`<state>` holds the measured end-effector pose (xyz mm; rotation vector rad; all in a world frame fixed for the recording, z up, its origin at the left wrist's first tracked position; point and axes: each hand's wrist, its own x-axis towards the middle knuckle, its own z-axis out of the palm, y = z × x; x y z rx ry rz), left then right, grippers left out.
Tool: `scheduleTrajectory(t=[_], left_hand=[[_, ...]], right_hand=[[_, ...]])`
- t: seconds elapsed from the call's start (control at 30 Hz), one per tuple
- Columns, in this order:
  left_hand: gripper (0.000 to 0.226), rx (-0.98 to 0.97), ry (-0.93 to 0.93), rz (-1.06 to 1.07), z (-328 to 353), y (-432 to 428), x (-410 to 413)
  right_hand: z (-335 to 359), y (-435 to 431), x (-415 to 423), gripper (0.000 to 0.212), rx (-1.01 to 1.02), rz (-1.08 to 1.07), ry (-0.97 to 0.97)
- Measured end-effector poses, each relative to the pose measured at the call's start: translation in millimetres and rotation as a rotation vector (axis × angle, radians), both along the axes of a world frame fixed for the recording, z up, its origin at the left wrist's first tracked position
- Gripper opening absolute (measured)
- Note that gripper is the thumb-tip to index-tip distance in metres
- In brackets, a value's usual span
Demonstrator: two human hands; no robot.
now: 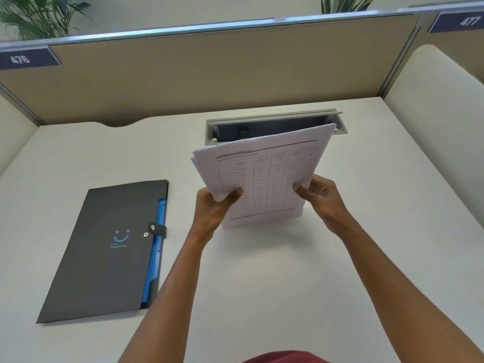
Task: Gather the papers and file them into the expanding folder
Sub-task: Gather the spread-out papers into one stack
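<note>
1. Standing on edge on the tabletop (262, 271): papers (264, 176), white stack, top sheet a printed table, upper edges slightly fanned.
2. Left hand (214, 205) clamped on stack's left edge, right hand (319, 195) on right edge, thumbs on front sheet.
3. Expanding folder (104, 252) lies flat left of hands, well apart: black, blue pockets showing, snap strap undone.

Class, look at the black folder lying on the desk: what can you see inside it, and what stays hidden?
Along the folder's right edge, blue dividers peek out. The black cover hides the pockets, so any contents cannot be seen. The papers are outside it, held by both hands.
</note>
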<state>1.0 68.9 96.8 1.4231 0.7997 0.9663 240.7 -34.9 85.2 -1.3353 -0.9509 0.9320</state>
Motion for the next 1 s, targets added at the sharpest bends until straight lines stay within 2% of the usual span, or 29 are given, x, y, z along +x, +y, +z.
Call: scheduleTrajectory(t=[0.13,0.33,0.4,0.57,0.83,1.0], left_hand=[[0.036,0.014,-0.034,0.031,6,5,6],[0.033,0.094,-0.059,-0.035,24,15,4],[0.031,0.081,-0.027,-0.055,23,16,3],[0.043,0.063,0.025,-0.058,9,13,2],[0.044,0.081,-0.011,-0.064,19,19,8],[0.034,0.03,0.038,-0.055,8,19,11]], right_hand=[[3,3,3,0.031,0.019,0.003,0.014],[13,5,5,0.03,0.11,-0.004,0.042],[5,3,3,0.03,0.087,0.006,0.077],[-15,-4,-1,0.03,-0.043,0.003,0.042],[6,3,-1,0.019,-0.049,0.002,-0.011],[1,2,-6,0.023,-0.096,0.054,-0.03]])
